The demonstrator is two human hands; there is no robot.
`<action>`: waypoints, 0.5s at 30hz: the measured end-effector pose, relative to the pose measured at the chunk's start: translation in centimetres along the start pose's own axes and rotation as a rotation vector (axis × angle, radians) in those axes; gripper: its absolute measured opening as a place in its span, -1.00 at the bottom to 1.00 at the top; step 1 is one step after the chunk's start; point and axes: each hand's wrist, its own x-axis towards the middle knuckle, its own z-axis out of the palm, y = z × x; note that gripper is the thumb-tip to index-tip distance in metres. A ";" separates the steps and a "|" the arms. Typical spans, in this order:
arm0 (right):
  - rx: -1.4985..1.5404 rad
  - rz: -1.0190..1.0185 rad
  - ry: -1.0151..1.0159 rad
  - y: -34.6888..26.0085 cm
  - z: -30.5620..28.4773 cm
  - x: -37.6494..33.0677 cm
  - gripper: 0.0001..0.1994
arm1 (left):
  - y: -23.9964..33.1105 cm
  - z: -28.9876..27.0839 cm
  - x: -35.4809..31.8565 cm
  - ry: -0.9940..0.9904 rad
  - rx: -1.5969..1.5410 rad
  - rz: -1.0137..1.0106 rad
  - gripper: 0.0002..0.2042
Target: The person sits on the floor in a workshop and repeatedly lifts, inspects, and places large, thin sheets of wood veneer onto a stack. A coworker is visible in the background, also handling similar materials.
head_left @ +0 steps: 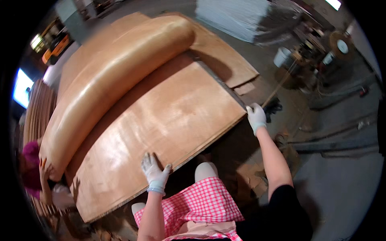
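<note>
A stack of thin wood sheets (161,120) lies in front of me, its near edge crossing my view at a slant. My left hand (155,173), in a white glove, rests on the top surface by that edge, fingers spread. At the near right corner, my right hand (256,115), also gloved, has its fingers closed on the corner of the sheets; the fingertips are partly hidden. Beyond, a large wood veneer sheet (116,76) curls over in a long roll across the stack. A co-worker's hand (46,170) touches the roll's left end.
Another wood sheet (225,60) juts out behind the stack. Plastic-wrapped goods (233,18) stand at the back. On the right are a white bucket (282,57), a spool-like round object (339,43) and clutter. Stacked sheets (38,108) stand far left.
</note>
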 end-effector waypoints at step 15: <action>0.828 -0.279 -1.074 -27.6 5.1 -24.9 -0.72 | -2.8 -8.5 -6.4 0.298 -0.887 0.119 -0.72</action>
